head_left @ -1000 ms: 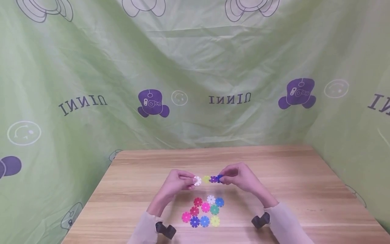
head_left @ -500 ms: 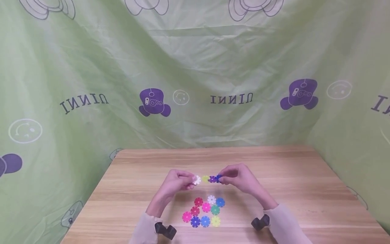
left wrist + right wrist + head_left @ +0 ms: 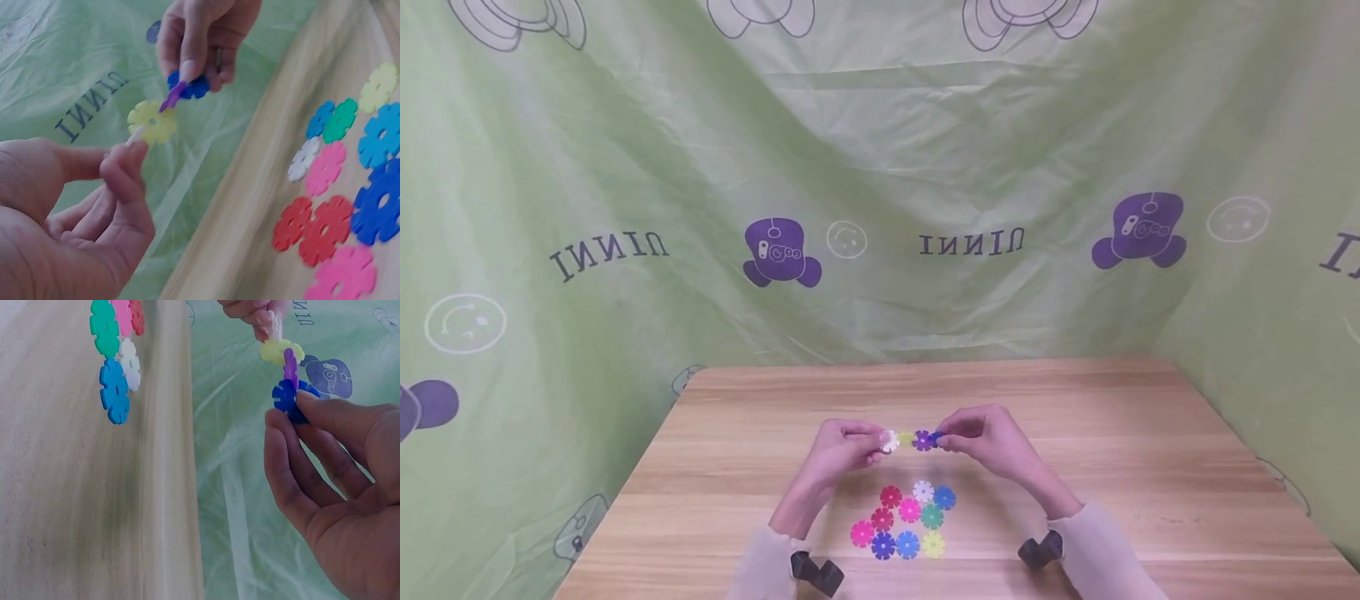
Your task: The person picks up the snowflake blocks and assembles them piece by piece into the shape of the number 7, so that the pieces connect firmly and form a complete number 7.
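My left hand (image 3: 842,446) pinches a white notched snowflake disc (image 3: 891,441) between thumb and fingers. With thumb and fingertips, my right hand (image 3: 992,435) pinches a dark blue disc (image 3: 287,400). A purple disc (image 3: 290,367) is slotted into the blue one, and a yellow disc (image 3: 281,352) joins its other side. The white disc's edge meets the yellow disc, as the left wrist view shows, so the row spans both hands above the table. In that view most of the white disc is hidden by the left fingers.
Loose snowflake discs lie flat on the wooden table (image 3: 737,500) between the forearms: red, pink (image 3: 862,534), green (image 3: 932,516), white, yellow (image 3: 933,545) and blue ones. A green printed curtain (image 3: 880,317) hangs behind the table and along its sides.
The white disc in my left hand has come right to the yellow disc, closing the gap between them. The dark blue disc has turned more edge-on. The loose discs stay put.
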{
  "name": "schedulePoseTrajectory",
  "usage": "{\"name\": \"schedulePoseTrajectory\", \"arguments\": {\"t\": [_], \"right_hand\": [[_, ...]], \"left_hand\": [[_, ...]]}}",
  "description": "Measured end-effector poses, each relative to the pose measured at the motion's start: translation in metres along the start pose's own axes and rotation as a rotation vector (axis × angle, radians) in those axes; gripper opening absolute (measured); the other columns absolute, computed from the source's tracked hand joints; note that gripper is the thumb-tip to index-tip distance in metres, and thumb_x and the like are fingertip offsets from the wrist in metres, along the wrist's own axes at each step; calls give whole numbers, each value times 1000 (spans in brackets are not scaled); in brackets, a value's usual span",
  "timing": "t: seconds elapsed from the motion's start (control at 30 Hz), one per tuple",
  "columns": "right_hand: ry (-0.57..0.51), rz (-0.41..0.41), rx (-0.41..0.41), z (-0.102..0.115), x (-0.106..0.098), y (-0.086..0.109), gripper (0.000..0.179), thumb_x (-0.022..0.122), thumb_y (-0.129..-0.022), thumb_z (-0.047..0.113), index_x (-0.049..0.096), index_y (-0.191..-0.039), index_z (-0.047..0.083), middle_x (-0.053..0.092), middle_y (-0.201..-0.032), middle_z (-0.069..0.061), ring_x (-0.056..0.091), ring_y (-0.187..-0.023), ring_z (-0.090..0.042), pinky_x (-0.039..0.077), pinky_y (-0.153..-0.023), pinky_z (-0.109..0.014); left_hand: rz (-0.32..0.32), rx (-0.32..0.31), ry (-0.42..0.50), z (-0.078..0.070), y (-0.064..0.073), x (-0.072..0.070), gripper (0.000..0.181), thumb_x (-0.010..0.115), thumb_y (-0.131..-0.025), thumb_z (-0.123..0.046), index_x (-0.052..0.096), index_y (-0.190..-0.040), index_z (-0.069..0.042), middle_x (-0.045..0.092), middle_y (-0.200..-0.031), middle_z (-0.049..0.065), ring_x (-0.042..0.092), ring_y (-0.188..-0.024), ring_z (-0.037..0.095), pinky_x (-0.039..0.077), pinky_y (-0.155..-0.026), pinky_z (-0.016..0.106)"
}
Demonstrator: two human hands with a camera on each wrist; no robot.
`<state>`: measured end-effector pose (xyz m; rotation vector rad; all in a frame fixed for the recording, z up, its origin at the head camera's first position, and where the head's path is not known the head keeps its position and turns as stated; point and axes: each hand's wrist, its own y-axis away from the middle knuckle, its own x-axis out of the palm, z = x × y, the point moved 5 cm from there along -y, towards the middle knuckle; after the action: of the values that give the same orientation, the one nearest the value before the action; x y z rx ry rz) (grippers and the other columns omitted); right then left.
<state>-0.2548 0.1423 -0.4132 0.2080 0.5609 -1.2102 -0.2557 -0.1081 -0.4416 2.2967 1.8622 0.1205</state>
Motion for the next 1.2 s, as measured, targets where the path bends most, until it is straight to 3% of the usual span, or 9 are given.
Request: {"name": "schedulePoseTrajectory", "arguments": {"t": [0.2,0.43,0.7,0.9,1.07,1.2], "right_hand": [[47,-80,-59,3,2,1,11,81,-92,14,82,-103,15,82,-95,-1,75,-85,-11,61,-76,-20],[92,-138,-123,7,0,2,11,80,-91,8,82,-99,15,82,-96,-1,76,-84,-11,61,-76,-20],[100,-150,-140,9,1,2,12,79,-91,7,81,-100,14,82,-95,-1,75,-83,-9,61,-76,-20],[98,-114,-156,7,9,2,12,80,-91,7,81,-101,13,79,-91,2,71,-80,-6,62,-77,-22],[76,-109,-124,2,12,0,13,79,-92,9,80,-103,14,80,-95,0,73,-83,-7,61,-78,-21],[59,-110,-61,-3,10,-4,13,80,-92,10,81,-103,15,81,-98,0,75,-86,-9,61,-77,-19]], "left_hand": [[-81,13,13,0,1,5,25,77,-94,-9,75,-114,5,80,-86,7,68,-68,8,62,-68,22],[-74,3,34,1,2,11,25,76,-92,-5,73,-115,6,80,-87,8,71,-71,11,63,-72,25],[-121,-22,75,8,-1,14,24,77,-93,-7,74,-113,6,80,-88,8,72,-74,13,63,-72,25],[-147,-27,129,9,2,12,25,76,-93,-5,72,-114,8,80,-88,8,70,-71,10,62,-70,21],[-149,-23,81,6,3,8,24,76,-94,-7,73,-114,6,80,-90,9,70,-71,10,62,-71,23],[-107,-14,29,4,0,7,26,77,-94,-10,73,-116,4,81,-93,9,71,-74,12,64,-75,27]]}}
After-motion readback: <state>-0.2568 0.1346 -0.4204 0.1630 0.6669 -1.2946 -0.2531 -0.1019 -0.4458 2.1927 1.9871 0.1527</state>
